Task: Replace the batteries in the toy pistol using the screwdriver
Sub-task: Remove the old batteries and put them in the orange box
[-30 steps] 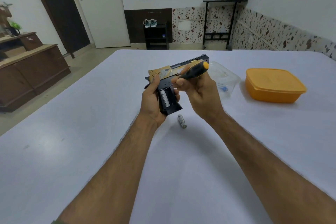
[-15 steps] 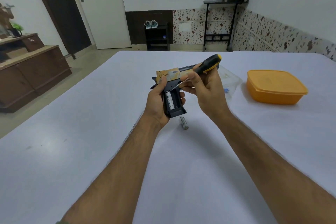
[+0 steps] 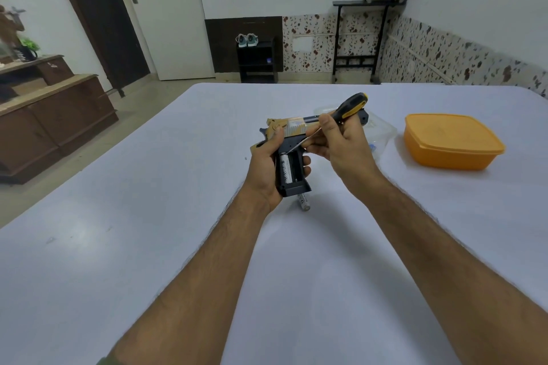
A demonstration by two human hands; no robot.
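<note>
Left hand (image 3: 265, 170) grips the black-and-gold plastic toy pistol (image 3: 292, 154) above the white tabletop (image 3: 178, 187), barrel running away to the right, grip pointing down. Right hand (image 3: 341, 145) pinches the black-and-yellow-handled screwdriver (image 3: 350, 108), tip angled down-left at the open battery bay; a silver cylindrical battery (image 3: 304, 202) lies below.

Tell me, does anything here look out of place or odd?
Only small things. The toy pistol has its grip compartment open, with one battery inside beside an empty slot. A loose battery lies on the table just below the grip. Nothing looks spilled or broken.
</note>
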